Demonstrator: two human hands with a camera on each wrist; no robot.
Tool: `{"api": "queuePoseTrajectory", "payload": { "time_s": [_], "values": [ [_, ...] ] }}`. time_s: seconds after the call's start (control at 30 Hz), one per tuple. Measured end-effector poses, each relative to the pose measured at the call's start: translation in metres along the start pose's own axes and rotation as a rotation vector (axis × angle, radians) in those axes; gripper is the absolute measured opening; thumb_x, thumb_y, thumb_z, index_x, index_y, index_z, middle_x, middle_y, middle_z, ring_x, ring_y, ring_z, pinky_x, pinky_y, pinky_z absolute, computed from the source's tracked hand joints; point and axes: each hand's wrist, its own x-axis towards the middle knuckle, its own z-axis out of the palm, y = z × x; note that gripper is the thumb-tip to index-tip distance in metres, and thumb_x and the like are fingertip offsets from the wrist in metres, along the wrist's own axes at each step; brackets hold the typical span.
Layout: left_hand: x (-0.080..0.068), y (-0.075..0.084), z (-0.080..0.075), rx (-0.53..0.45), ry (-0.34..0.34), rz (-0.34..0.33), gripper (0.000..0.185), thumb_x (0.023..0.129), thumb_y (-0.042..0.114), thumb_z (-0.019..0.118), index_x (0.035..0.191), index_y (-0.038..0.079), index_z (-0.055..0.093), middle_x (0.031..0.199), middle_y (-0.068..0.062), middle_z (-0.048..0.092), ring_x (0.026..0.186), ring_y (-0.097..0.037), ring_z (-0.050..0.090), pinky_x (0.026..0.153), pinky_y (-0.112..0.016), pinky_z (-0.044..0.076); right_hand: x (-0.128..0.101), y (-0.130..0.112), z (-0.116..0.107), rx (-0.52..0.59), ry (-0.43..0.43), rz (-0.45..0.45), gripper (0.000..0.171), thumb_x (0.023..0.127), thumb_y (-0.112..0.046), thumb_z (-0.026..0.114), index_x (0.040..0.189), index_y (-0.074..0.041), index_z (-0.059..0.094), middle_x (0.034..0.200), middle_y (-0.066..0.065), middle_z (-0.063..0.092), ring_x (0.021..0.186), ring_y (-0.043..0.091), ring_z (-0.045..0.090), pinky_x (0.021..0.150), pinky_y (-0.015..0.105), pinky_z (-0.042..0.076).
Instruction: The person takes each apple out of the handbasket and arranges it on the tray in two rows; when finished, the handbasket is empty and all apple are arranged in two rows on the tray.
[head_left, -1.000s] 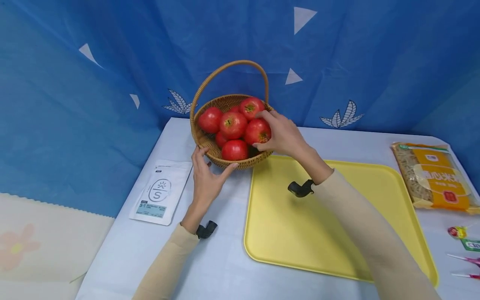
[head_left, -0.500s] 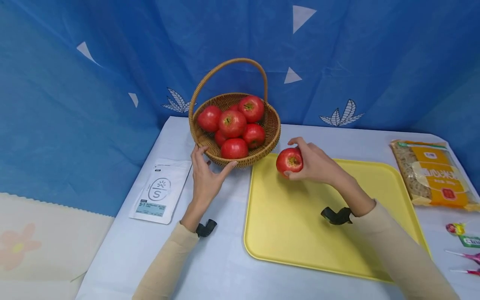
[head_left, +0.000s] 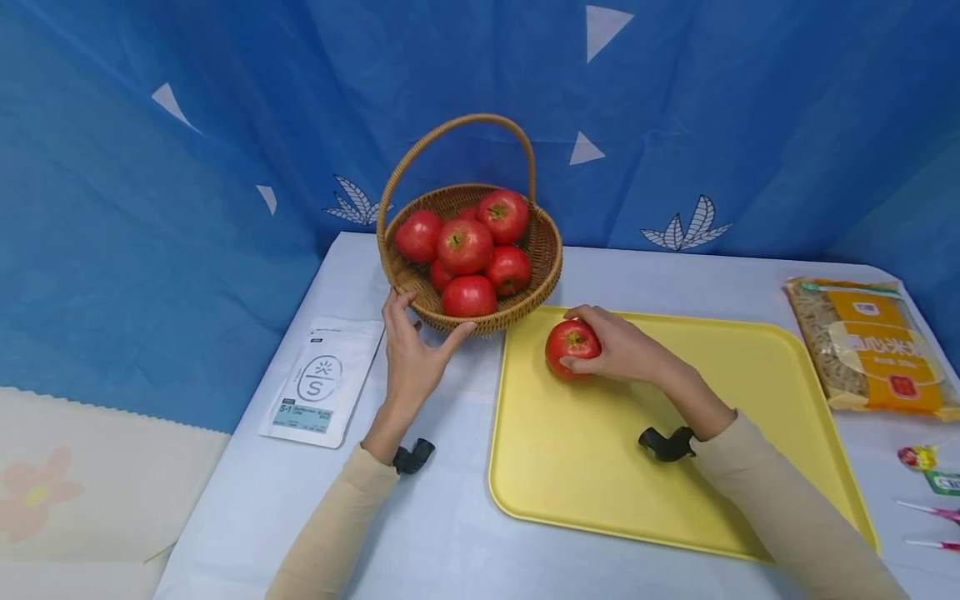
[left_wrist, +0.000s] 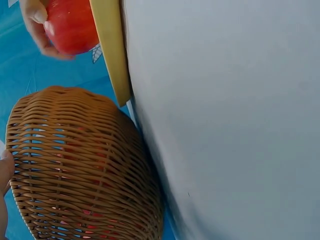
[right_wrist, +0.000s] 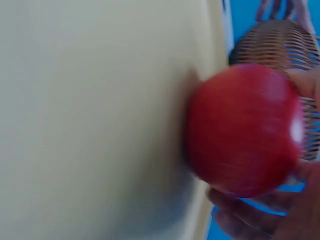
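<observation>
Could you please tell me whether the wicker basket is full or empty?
Partly full: in the head view, several red apples lie inside the wicker basket, leaving room beside them.

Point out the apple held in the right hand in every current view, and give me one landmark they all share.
Head: just right of and below centre, the held apple.
Left wrist: upper left, at the top edge, the held apple.
Right wrist: right of centre, large, the held apple.
Shared landmark: the wicker basket, lower left in the left wrist view, upper right in the right.
</observation>
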Motion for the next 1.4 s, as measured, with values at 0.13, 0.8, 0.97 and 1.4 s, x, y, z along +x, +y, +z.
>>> {"api": "queuePoseTrajectory", "payload": {
  "time_s": [0.13,0.8,0.97,1.4],
  "values": [
    [0.000,0.001,0.002,-0.002,-0.006,0.009,0.090,0.078,0.050,0.079,0.139,0.004,0.032,0.158,-0.022,0.017,0.142,-0.034,0.031,0.098,-0.050,0.050,0.005,-0.013,-0.022,-0.051,0.134,-0.106,0.071,0.079,-0.043,0.081,0.135,-0.012,0.050,0.127,0.009,0.057,0.107,0.026,0.059,0.083,0.046,0.054],
    [-0.001,-0.002,-0.001,-0.003,-0.012,-0.002,0.089,0.080,0.050,0.077,0.140,0.004,0.030,0.158,-0.022,0.016,0.143,-0.034,0.029,0.101,-0.049,0.049,0.170,-0.082,-0.028,-0.127,0.034,-0.405,0.090,0.075,-0.039,0.085,0.149,-0.020,0.039,0.154,0.007,0.035,0.143,0.026,0.032,0.113,0.049,0.036],
    [0.000,-0.001,-0.001,-0.003,-0.007,0.011,0.089,0.079,0.051,0.077,0.139,0.004,0.031,0.158,-0.022,0.017,0.143,-0.033,0.030,0.101,-0.049,0.049,0.176,-0.084,-0.025,-0.173,0.024,-0.366,0.082,0.077,-0.035,0.084,0.146,-0.018,0.043,0.149,0.004,0.044,0.139,0.024,0.037,0.114,0.049,0.035],
    [-0.001,-0.002,-0.001,0.002,-0.014,0.002,0.091,0.079,0.052,0.077,0.140,0.005,0.030,0.158,-0.020,0.017,0.142,-0.031,0.032,0.101,-0.048,0.049,0.107,-0.072,-0.049,-0.010,0.281,-0.386,0.078,0.071,-0.034,0.087,0.134,-0.010,0.048,0.130,0.012,0.051,0.120,0.026,0.049,0.094,0.047,0.052]
  ]
}}
